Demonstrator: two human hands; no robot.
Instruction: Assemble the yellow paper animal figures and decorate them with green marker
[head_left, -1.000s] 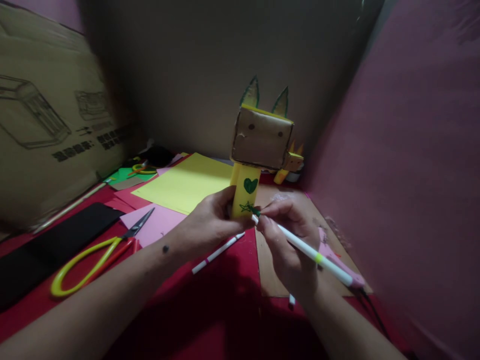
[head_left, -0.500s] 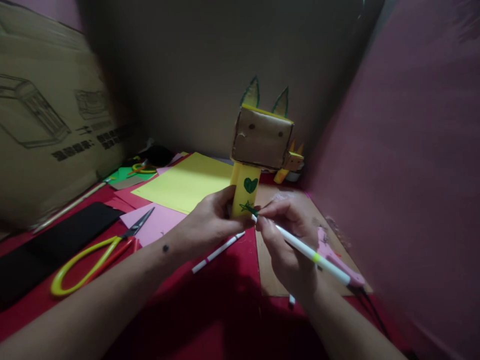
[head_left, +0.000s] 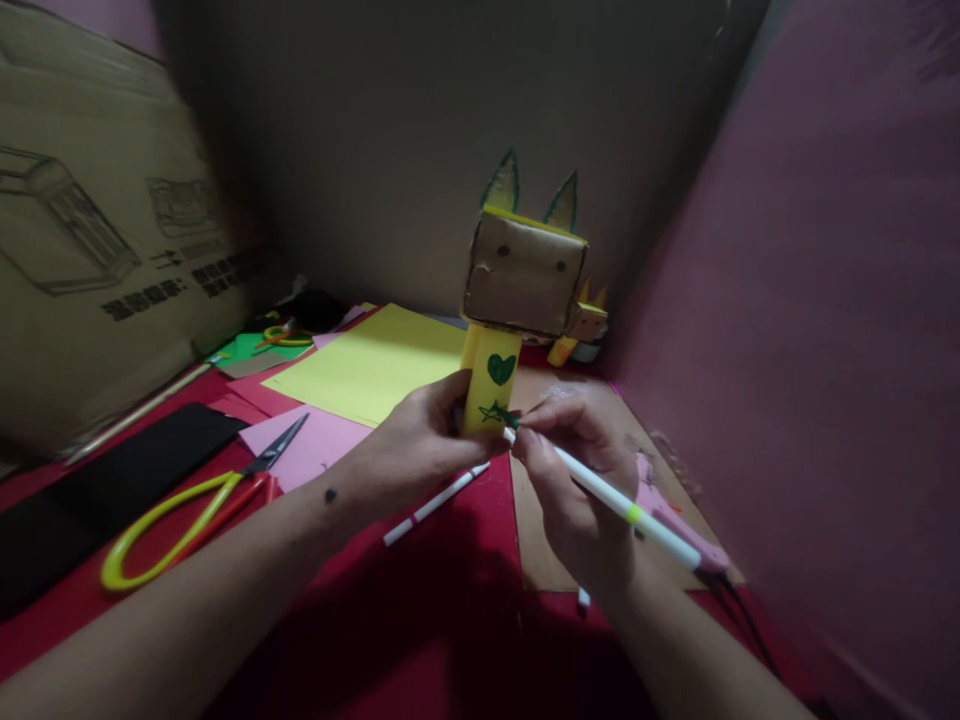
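My left hand (head_left: 427, 430) is wrapped around the yellow lower body of a cardboard animal figure (head_left: 526, 275) and keeps it upright. The figure has a boxy head, two dot eyes and pointed ears edged in green. A filled green heart (head_left: 501, 369) is drawn on the body, with a green star outline (head_left: 493, 412) below it. In my right hand (head_left: 581, 480), pinched between thumb and fingers, is a white marker (head_left: 630, 512) with a green tip. That tip is at the star's right side; whether it touches the surface I cannot tell.
Yellow-handled scissors (head_left: 225, 492) and a dark flat slab (head_left: 124, 490) lie at left. Yellow sheets (head_left: 375, 360) and pink paper (head_left: 292, 445) spread behind. A capped white marker (head_left: 435, 505) is below my left hand. A pink corded tool (head_left: 679, 520) rests on cardboard (head_left: 547, 560). A smaller figure (head_left: 585, 322) stands behind.
Almost nothing differs. The marker tip has shifted very slightly at the star, and the figure stays in my left hand in the same spot.
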